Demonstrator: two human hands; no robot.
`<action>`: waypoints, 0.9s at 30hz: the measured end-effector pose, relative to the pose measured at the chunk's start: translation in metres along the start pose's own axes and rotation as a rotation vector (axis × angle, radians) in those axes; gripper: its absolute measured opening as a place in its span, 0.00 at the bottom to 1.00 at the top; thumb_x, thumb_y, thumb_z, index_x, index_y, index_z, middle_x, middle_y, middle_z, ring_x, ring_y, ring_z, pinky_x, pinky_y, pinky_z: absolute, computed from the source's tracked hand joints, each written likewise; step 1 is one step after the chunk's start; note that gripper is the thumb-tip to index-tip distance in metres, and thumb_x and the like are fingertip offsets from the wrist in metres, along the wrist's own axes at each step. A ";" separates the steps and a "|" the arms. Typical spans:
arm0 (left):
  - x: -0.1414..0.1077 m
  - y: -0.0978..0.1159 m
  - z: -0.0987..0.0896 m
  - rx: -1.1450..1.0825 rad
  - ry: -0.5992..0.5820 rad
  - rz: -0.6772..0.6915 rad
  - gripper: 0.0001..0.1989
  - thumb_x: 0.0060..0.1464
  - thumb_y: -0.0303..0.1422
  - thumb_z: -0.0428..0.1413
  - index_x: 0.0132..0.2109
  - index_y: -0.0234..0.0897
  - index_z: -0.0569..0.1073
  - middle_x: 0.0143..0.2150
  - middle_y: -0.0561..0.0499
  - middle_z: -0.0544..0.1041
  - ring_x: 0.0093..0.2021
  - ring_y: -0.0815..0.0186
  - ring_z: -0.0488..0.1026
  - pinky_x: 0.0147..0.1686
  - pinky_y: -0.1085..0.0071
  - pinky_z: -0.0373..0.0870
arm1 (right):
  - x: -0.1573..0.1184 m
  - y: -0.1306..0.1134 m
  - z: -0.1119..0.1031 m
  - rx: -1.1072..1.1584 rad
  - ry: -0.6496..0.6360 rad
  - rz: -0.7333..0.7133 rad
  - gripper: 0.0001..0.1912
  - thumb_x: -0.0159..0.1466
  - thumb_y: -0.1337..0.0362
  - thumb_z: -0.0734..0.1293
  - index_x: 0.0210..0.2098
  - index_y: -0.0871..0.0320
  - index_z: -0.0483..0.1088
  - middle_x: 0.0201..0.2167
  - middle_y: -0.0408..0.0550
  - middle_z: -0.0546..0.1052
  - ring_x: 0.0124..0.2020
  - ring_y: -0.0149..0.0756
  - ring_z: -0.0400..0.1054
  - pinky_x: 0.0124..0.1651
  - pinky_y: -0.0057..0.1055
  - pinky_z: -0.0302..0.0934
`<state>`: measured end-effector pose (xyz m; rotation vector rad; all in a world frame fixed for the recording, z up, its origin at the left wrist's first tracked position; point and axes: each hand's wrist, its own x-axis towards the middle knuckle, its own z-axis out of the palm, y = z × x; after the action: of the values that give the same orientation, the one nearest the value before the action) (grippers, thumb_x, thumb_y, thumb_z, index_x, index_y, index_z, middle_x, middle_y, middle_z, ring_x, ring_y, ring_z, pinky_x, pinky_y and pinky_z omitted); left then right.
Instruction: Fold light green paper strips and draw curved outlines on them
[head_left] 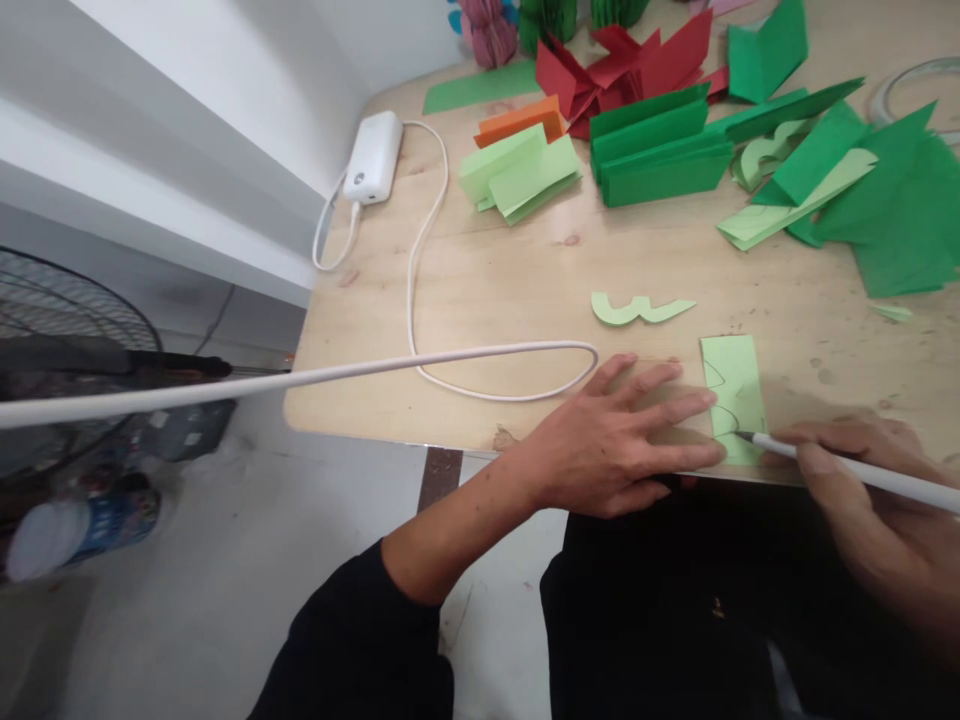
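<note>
A light green paper rectangle (739, 385) lies at the table's front edge, with curved dark lines drawn along its left side. My left hand (619, 435) rests flat with fingers spread, two fingertips touching the paper's left edge. In my right hand (877, 500) is a white pen (862, 470), its dark tip on the lower part of the paper, by a drawn curve. Above my left hand lies a wavy light green paper cutout (641, 309).
Folded light green (521, 170), orange (517, 120), green (656, 150) and red papers (637, 70) stand farther back. A white power bank (375, 155) sits at the left; its white cable (412, 250) loops across the table near my left hand. A fan (67, 320) stands beyond the left edge.
</note>
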<state>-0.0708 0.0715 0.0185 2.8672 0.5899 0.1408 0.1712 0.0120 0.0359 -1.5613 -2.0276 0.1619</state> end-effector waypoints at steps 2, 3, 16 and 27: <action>0.000 0.000 0.000 0.003 0.000 0.006 0.26 0.61 0.45 0.54 0.65 0.54 0.67 0.73 0.52 0.58 0.74 0.48 0.49 0.68 0.45 0.44 | 0.000 0.000 -0.001 0.001 0.002 0.006 0.07 0.66 0.60 0.61 0.35 0.49 0.70 0.27 0.39 0.77 0.30 0.34 0.70 0.33 0.36 0.56; 0.000 0.000 0.000 0.003 0.000 0.008 0.26 0.61 0.44 0.54 0.65 0.54 0.67 0.73 0.52 0.58 0.74 0.47 0.49 0.68 0.45 0.45 | 0.001 0.000 -0.001 0.003 0.005 0.009 0.07 0.66 0.60 0.61 0.34 0.49 0.70 0.27 0.39 0.77 0.30 0.34 0.70 0.34 0.36 0.56; 0.000 0.000 0.000 -0.021 0.027 0.009 0.25 0.61 0.43 0.54 0.64 0.53 0.68 0.72 0.51 0.60 0.73 0.48 0.50 0.67 0.44 0.47 | -0.001 0.005 -0.001 -0.041 0.009 0.022 0.08 0.67 0.58 0.60 0.35 0.49 0.70 0.27 0.41 0.76 0.30 0.35 0.70 0.32 0.35 0.57; 0.000 0.000 0.001 -0.026 0.016 0.002 0.26 0.60 0.44 0.56 0.64 0.54 0.68 0.72 0.52 0.60 0.73 0.48 0.50 0.68 0.45 0.46 | -0.001 0.004 -0.002 -0.045 0.006 0.038 0.09 0.68 0.58 0.60 0.35 0.49 0.70 0.28 0.40 0.77 0.30 0.33 0.71 0.32 0.33 0.58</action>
<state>-0.0705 0.0719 0.0178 2.8439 0.5831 0.1710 0.1755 0.0114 0.0357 -1.6266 -2.0111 0.1263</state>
